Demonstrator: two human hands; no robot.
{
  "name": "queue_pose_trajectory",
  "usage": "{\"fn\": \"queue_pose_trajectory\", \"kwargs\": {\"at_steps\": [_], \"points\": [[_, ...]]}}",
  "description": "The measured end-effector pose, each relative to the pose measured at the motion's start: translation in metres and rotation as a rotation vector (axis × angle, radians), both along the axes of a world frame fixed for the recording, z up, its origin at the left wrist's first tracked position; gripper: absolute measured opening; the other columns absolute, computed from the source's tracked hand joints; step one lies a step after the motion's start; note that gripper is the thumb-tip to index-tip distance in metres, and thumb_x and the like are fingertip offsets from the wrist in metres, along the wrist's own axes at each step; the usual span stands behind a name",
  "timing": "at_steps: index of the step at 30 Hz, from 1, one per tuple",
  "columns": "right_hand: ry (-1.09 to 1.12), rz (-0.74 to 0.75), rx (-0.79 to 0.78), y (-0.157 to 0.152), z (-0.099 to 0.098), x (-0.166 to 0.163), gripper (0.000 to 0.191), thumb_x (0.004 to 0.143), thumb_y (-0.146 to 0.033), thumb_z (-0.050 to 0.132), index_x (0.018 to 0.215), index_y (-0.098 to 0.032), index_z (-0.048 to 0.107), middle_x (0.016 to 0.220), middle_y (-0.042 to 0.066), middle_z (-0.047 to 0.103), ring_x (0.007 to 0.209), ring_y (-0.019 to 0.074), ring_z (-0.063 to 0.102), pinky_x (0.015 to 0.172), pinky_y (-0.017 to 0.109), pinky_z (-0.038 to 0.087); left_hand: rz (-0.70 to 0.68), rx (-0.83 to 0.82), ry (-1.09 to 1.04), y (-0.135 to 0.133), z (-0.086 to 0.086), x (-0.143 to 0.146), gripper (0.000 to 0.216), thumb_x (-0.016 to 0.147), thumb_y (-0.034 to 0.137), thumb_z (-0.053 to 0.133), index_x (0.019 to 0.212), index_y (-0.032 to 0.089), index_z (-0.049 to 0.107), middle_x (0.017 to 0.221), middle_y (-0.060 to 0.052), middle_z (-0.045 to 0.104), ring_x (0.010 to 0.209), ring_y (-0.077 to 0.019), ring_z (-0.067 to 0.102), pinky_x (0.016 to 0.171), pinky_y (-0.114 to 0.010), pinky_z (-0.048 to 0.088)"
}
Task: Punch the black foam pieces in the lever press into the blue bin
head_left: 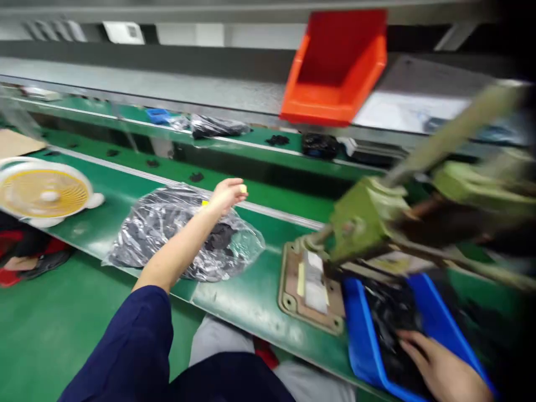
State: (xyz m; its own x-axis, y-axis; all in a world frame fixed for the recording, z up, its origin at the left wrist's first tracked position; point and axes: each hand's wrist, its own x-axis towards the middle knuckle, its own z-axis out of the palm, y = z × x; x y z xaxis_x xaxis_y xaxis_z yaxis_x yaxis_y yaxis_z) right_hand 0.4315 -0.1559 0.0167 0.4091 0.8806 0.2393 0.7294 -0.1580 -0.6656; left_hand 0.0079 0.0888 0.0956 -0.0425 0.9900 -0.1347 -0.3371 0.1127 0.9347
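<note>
My left hand (228, 194) reaches out over a clear plastic bag of small black parts (167, 229) on the green bench. Its fingers are curled, with yellow tips showing, and I cannot make out anything in them. My right hand (439, 365) lies at the lower right inside a blue bin (364, 340) of black parts, fingers bent down among the parts. Between the hands stands a green lever press (368, 223) on a tan base plate (307, 287).
A red bin (335, 72) hangs on the rail above. A small yellow and white fan (44, 192) sits at the left. Single black parts (196, 177) lie on the green conveyor, with another bag (215, 127) behind it.
</note>
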Motion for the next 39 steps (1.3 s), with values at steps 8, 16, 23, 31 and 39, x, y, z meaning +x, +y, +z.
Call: {"fn": "queue_pose_trajectory", "kwargs": {"at_steps": [8, 16, 23, 31, 39], "points": [[0.129, -0.177, -0.07, -0.057, -0.004, 0.026, 0.023, 0.075, -0.043, 0.072, 0.087, -0.024, 0.072, 0.082, 0.006, 0.075, 0.078, 0.0244, 0.068, 0.081, 0.039, 0.053, -0.034, 0.03, 0.124, -0.127, -0.068, 0.068, 0.035, 0.058, 0.027, 0.082, 0.086, 0.015, 0.065, 0.075, -0.001, 0.068, 0.064, -0.0121, 0.065, 0.06, -0.022, 0.052], [0.482, 0.004, 0.003, -0.109, -0.013, -0.047, 0.045, 0.088, -0.059, 0.054, 0.098, -0.017, 0.068, 0.075, 0.007, 0.075, 0.061, 0.0164, 0.067, 0.053, 0.028, 0.052, -0.63, 0.378, 0.329, -0.256, -0.08, 0.135, 0.021, 0.079, 0.029, 0.076, 0.098, 0.022, 0.074, 0.101, -0.009, 0.072, 0.078, -0.0177, 0.07, 0.068, -0.03, 0.06], [0.545, 0.129, 0.03, -0.136, -0.032, -0.112, 0.024, 0.087, -0.047, 0.066, 0.09, -0.024, 0.073, 0.077, 0.002, 0.073, 0.07, 0.017, 0.068, 0.067, 0.03, 0.055, -0.655, 0.699, 0.403, -0.279, -0.094, 0.143, 0.006, 0.089, 0.02, 0.067, 0.091, 0.022, 0.073, 0.095, -0.007, 0.073, 0.088, -0.017, 0.07, 0.08, -0.03, 0.058], [0.486, 0.202, 0.06, -0.142, -0.041, -0.127, 0.02, 0.083, -0.044, 0.071, 0.092, -0.026, 0.073, 0.083, 0.002, 0.075, 0.074, 0.0183, 0.068, 0.071, 0.032, 0.056, -0.613, 0.808, 0.431, -0.287, -0.116, 0.121, 0.008, 0.09, 0.018, 0.065, 0.094, 0.022, 0.071, 0.094, -0.006, 0.074, 0.086, -0.0166, 0.071, 0.077, -0.031, 0.058], [0.472, 0.203, 0.038, -0.137, -0.044, -0.142, 0.014, 0.087, -0.04, 0.066, 0.089, -0.027, 0.072, 0.082, 0.003, 0.075, 0.077, 0.0188, 0.069, 0.073, 0.033, 0.058, -0.602, 0.683, 0.452, -0.29, -0.128, 0.108, 0.007, 0.091, 0.022, 0.064, 0.09, 0.022, 0.072, 0.095, -0.007, 0.075, 0.085, -0.0174, 0.071, 0.076, -0.032, 0.059]]}}
